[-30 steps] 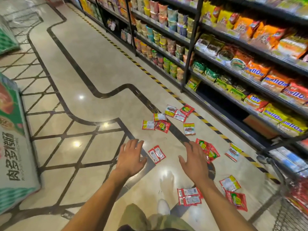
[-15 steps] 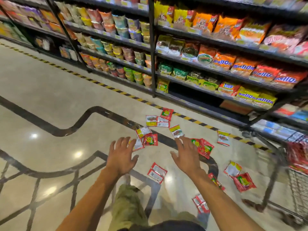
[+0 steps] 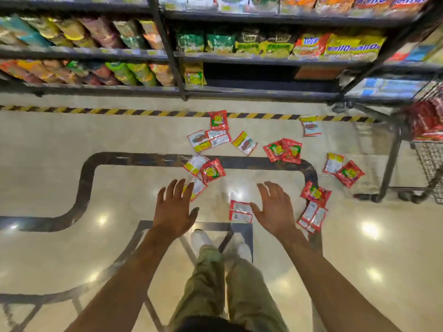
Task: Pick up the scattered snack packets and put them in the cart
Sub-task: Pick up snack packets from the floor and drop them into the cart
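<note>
Several small red, white and yellow snack packets lie scattered on the glossy floor ahead of me. One red packet (image 3: 212, 170) lies just beyond my left hand (image 3: 176, 207), and a white-backed packet (image 3: 240, 211) lies between my hands, beside my right hand (image 3: 275, 207). Both hands reach forward above the floor, fingers spread, holding nothing. More packets (image 3: 284, 150) lie further out, and a pair (image 3: 312, 215) lies to the right of my right hand. The wire cart (image 3: 429, 161) stands at the right edge with red packets inside.
A dark shelf unit (image 3: 172, 68) full of snack bags runs across the top, fronted by a yellow-black hazard stripe (image 3: 119, 111) on the floor. My legs and white shoes (image 3: 200, 238) are below the hands. Bare floor spreads to the left.
The view has swung right and down to face the shelves squarely. I have stepped closer, so the packets now lie right by my outstretched hands, and the cart shows at the right.
</note>
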Motion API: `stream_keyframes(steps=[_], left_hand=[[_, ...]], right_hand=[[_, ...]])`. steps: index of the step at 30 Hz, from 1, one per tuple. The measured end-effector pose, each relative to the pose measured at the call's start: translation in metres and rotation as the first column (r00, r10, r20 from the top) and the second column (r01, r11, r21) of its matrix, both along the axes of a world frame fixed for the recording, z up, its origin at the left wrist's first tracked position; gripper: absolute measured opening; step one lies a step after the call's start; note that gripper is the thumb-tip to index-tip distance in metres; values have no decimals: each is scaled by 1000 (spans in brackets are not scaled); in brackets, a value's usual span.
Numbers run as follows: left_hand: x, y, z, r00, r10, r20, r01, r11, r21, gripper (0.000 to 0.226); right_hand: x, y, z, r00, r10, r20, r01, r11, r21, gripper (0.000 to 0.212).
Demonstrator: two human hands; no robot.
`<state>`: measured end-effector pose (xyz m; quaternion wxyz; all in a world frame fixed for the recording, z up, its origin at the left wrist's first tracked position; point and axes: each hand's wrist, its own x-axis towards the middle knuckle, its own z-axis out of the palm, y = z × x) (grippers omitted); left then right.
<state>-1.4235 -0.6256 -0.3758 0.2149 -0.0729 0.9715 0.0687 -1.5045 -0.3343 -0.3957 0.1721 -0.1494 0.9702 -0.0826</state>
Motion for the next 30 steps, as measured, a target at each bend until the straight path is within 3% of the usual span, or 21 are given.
stream_keyframes(steps=[7, 13, 21, 27, 30], left_hand=[[-51, -17, -143, 996, -88, 29, 88, 996, 5, 74], [-69, -15, -367, 999, -45, 27, 44, 998, 48, 70], [-60, -44, -660, 991, 67, 115, -65, 998, -20, 76], [-61, -86, -775, 969, 226, 105, -222, 974, -47, 95], [-66, -92, -798, 917, 380, 120, -381, 924, -20, 111]], right_hand=[[-16, -8, -142, 988, -83, 130, 83, 997, 2, 60], [-21, -3, -367, 984, -60, 166, 62, 998, -5, 64], [-3, 22, -649, 968, -15, 250, 4, 999, 45, 67], [15, 36, -743, 925, 4, 381, -49, 993, 109, 92], [18, 39, -764, 931, 6, 365, -69, 985, 159, 89]])
